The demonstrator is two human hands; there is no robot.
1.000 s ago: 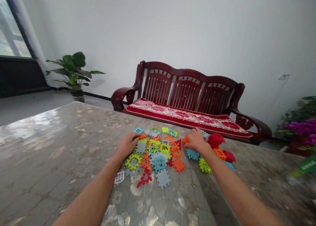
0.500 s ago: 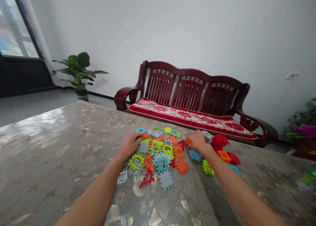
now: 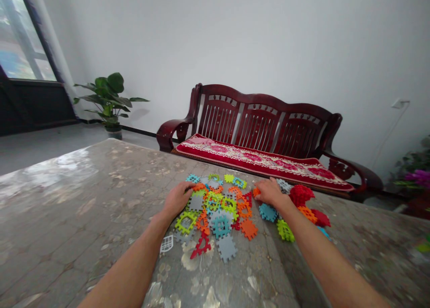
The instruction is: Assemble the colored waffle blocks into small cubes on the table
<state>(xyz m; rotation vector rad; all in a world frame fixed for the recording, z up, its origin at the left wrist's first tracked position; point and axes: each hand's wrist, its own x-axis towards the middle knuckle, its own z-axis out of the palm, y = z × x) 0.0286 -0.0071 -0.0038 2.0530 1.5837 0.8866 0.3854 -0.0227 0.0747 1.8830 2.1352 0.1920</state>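
Observation:
My left hand (image 3: 178, 197) rests at the left edge of a pile of notched plastic pieces, its thumb and fingers closed on an orange interlocking tile (image 3: 199, 187). Across the pile, my right hand (image 3: 268, 192) grips another orange interlocking tile (image 3: 256, 192), mostly covered by the fingers. Between the hands lie a lime window-frame tile (image 3: 186, 222), a teal frame tile (image 3: 221, 226), a flat orange tile (image 3: 248, 229) and a grey square tile (image 3: 226, 248). Below my right hand sit a blue tile (image 3: 268, 212) and a lime tile (image 3: 285, 230).
Red tiles (image 3: 300, 195) are stacked beyond my right wrist, beside an orange stack (image 3: 307, 214). A white grid piece (image 3: 166, 244) lies near my left forearm. The patterned tabletop (image 3: 110, 200) ends before a wooden bench (image 3: 255, 124). A potted plant (image 3: 109, 99) stands beyond.
The view has shifted very slightly. Both hands stay at the same places by the tiles, and the pile looks unchanged.

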